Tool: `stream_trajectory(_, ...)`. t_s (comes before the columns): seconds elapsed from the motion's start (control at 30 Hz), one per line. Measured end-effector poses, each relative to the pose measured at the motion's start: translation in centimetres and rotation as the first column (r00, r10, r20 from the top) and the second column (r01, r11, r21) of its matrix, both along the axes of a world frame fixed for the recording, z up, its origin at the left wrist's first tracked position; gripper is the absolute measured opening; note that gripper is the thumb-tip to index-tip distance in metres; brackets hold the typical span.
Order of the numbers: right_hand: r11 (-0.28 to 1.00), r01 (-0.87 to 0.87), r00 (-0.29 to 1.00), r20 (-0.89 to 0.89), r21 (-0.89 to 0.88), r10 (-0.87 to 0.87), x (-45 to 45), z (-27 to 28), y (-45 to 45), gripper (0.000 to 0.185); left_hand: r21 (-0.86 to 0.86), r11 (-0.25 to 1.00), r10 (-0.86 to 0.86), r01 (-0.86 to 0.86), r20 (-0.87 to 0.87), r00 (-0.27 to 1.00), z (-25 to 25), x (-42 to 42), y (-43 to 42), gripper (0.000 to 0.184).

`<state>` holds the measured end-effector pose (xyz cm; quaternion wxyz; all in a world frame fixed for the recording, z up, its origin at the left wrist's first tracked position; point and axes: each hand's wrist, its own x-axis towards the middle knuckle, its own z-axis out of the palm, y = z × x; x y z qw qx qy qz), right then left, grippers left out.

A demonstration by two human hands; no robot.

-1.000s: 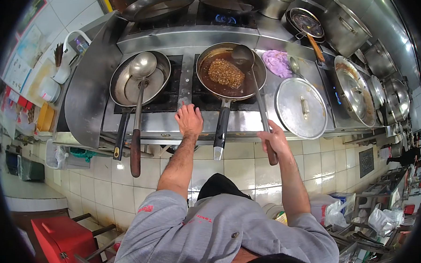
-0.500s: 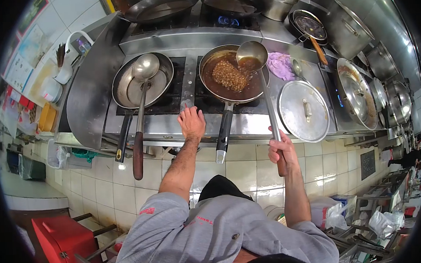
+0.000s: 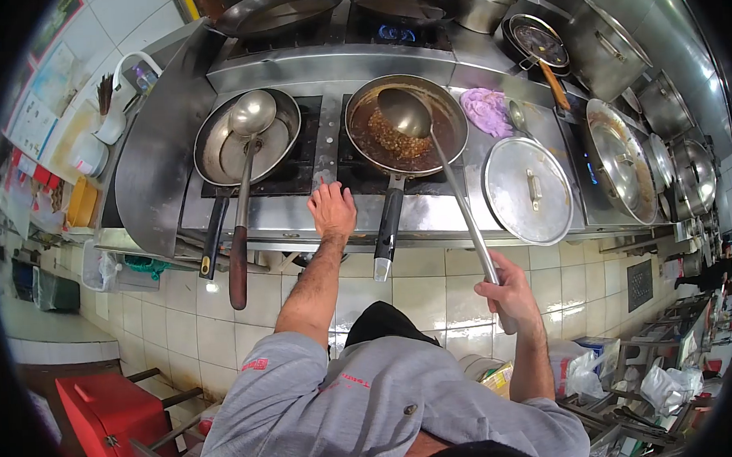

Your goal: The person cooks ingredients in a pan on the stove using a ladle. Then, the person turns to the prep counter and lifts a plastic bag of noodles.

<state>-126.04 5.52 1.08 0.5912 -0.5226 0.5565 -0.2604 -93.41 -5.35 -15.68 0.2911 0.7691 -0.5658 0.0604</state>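
My right hand (image 3: 512, 291) is closed around the handle of a steel ladle (image 3: 406, 112). The ladle's bowl is over the dark brown sauce (image 3: 418, 157) in a frying pan (image 3: 391, 211), its back turned up towards me. Small round grains (image 3: 382, 134) sit in the sauce, partly covered by the bowl. Nothing is in my left hand (image 3: 332, 210), which rests flat with fingers apart on the stove's front edge, between two pans. To its left, a second ladle (image 3: 253, 113) lies across another frying pan (image 3: 216, 157).
A round metal lid (image 3: 528, 190) lies right of the sauce pan, near a purple cloth (image 3: 486, 113) and a spoon (image 3: 518, 117). Large dark pans (image 3: 279, 12) stand behind on burners; a blue flame (image 3: 397, 33) shows. Pots (image 3: 607, 54) crowd the right side.
The ladle's bowl has moved left from the pan's right rim over the grains and turned over. My right hand has moved down and slightly right. My left hand stays put.
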Motion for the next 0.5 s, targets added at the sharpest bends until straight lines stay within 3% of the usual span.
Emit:
stream_trajectory(0.3, 0.979, 0.084, 0.969, -0.216, -0.183, -0.124, 2.1, -3.4, -5.6, 0.057, -0.012, 1.0, 0.007, -0.007, 0.02, 1.0, 0.0, -0.1, 0.0, 0.023)
stream_trajectory(0.37, 0.985, 0.081, 0.973, -0.204, -0.151, -0.111, 2.7, -3.7, -6.5, 0.058, -0.018, 1.0, 0.004, -0.004, 0.015, 1.0, 0.0, -0.1, 0.0, 0.023)
stream_trajectory(0.47, 0.992, 0.122, 0.992, 0.027, -0.023, -0.121, 3.9, -3.5, -7.3, 0.059, -0.021, 1.0, 0.007, -0.006, 0.017, 1.0, 0.0, 0.0, 0.0, 0.023)
stream_trajectory(0.5, 0.992, 0.124, 0.992, 0.028, -0.021, -0.123, 4.1, -3.5, -7.4, 0.059, -0.022, 1.0, 0.006, -0.005, 0.023, 1.0, 0.0, 0.0, 0.0, 0.023)
